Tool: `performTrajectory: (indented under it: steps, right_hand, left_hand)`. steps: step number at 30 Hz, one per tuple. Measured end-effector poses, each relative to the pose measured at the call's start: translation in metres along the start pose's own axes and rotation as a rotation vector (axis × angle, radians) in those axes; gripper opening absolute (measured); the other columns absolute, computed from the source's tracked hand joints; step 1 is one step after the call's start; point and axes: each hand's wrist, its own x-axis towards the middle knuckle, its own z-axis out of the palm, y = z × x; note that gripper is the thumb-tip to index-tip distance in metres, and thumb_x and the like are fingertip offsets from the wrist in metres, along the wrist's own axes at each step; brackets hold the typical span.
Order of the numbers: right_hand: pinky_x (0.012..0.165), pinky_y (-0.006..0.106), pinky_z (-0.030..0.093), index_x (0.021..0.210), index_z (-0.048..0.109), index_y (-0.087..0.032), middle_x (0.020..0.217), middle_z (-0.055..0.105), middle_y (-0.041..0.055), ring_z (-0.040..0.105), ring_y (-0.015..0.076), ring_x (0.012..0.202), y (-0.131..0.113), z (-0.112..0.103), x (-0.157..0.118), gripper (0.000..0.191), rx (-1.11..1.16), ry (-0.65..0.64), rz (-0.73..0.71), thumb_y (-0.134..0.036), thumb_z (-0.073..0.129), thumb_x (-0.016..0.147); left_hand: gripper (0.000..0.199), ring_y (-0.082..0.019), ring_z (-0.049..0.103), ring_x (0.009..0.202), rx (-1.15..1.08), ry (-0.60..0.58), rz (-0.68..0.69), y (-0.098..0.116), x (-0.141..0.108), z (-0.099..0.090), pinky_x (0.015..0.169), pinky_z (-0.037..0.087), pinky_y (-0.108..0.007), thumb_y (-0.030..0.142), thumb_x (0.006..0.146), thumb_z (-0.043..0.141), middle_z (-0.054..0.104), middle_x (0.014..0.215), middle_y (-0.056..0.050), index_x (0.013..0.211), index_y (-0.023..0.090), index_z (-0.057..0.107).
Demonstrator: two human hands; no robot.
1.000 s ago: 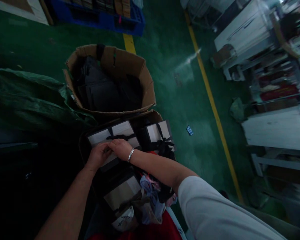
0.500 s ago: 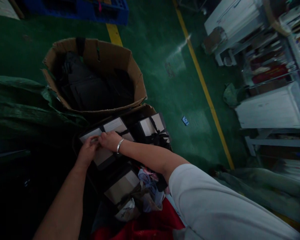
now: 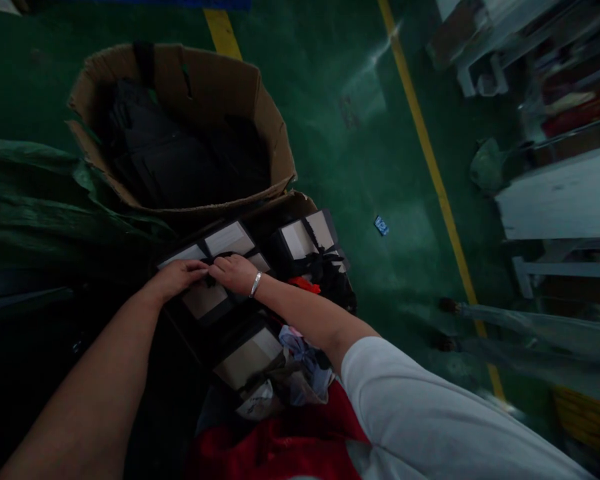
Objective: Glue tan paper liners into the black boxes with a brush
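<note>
A flat box with pale panels and dark edges (image 3: 206,301) lies below my hands, crossed by a black ribbon (image 3: 203,249). My left hand (image 3: 179,277) is closed in a pinch at the middle of the box, where the ribbon strips meet. Beside it my right hand (image 3: 236,272), a silver bracelet on its wrist, pinches at the same spot, the fingertips of both hands almost touching. Dark ribbon shows between and above the fingers; its ends are hidden. To the right stands another pale box (image 3: 296,240) with a black ribbon bow (image 3: 327,270).
An open cardboard carton (image 3: 275,133) holding black pieces stands beyond the boxes. Nearer me are another pale box (image 3: 250,357) and crumpled cloth (image 3: 300,350). Green sheeting (image 3: 35,193) lies at left. Another person's legs (image 3: 520,327) show at right, near white benches (image 3: 560,200).
My hands have drawn slightly apart, the right one shifting right, and black ribbon now shows between them. An orange-red piece has come into sight near the bow. The view has shifted; the person's legs are apart.
</note>
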Motion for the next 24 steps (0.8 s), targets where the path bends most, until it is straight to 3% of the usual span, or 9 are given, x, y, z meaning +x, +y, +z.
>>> performTrajectory:
  steps: [3, 7, 10, 12, 16, 24]
  right_hand:
    - [0.074, 0.035, 0.042, 0.106, 0.052, -0.012, 0.098, 0.059, 0.0126, 0.056, 0.0206, 0.088, 0.005, -0.003, 0.005, 0.025, 0.008, -0.016, -0.011, -0.018, 0.031, 0.094]
    - [0.070, 0.034, 0.042, 0.105, 0.053, -0.011, 0.098, 0.059, 0.0141, 0.056, 0.0214, 0.087, 0.013, -0.005, 0.006, 0.029, 0.020, -0.073, 0.039, -0.021, 0.028, 0.096]
    - [0.068, 0.033, 0.040, 0.103, 0.056, -0.011, 0.096, 0.059, 0.0135, 0.056, 0.0208, 0.084, 0.015, -0.007, 0.000, 0.029, 0.020, -0.100, 0.058, -0.022, 0.030, 0.095]
    - [0.068, 0.032, 0.039, 0.103, 0.057, -0.011, 0.095, 0.059, 0.0132, 0.056, 0.0201, 0.083, 0.014, -0.007, -0.004, 0.027, 0.014, -0.100, 0.058, -0.020, 0.032, 0.094]
    - [0.072, 0.033, 0.037, 0.104, 0.059, -0.013, 0.095, 0.059, 0.0125, 0.055, 0.0200, 0.085, 0.009, -0.004, 0.000, 0.025, 0.000, -0.030, 0.059, -0.020, 0.037, 0.093]
    - [0.080, 0.036, 0.035, 0.104, 0.058, -0.015, 0.099, 0.059, 0.0124, 0.053, 0.0227, 0.092, 0.005, 0.002, 0.016, 0.031, -0.012, -0.001, 0.139, -0.024, 0.030, 0.095]
  left_hand:
    - [0.021, -0.018, 0.059, 0.059, 0.266, 0.011, 0.052, 0.009, 0.003, 0.003, 0.057, 0.048, -0.027, 0.033, 0.067, 0.056, 0.065, 0.065, -0.003, 0.076, 0.017, 0.066]
    - [0.016, -0.022, 0.060, 0.082, 0.621, 0.151, 0.196, 0.007, 0.001, 0.009, 0.077, 0.047, -0.032, 0.022, 0.073, 0.047, 0.066, 0.082, -0.008, 0.077, 0.017, 0.062]
    - [0.020, -0.025, 0.059, 0.091, 0.744, 0.289, 0.194, -0.002, -0.006, 0.009, 0.083, 0.045, -0.035, 0.018, 0.076, 0.043, 0.065, 0.092, -0.013, 0.083, 0.015, 0.062]
    - [0.022, -0.025, 0.059, 0.091, 0.718, 0.330, 0.183, -0.005, -0.010, 0.008, 0.083, 0.044, -0.035, 0.018, 0.077, 0.042, 0.065, 0.091, -0.013, 0.085, 0.014, 0.062]
    - [0.024, -0.020, 0.060, 0.084, 0.500, 0.240, 0.208, 0.001, -0.011, 0.009, 0.081, 0.046, -0.031, 0.023, 0.080, 0.046, 0.068, 0.087, -0.006, 0.090, 0.016, 0.066]
    - [0.027, -0.015, 0.059, 0.066, 0.256, 0.200, 0.125, 0.002, 0.001, 0.007, 0.067, 0.047, -0.026, 0.017, 0.079, 0.047, 0.067, 0.071, -0.002, 0.094, 0.016, 0.070]
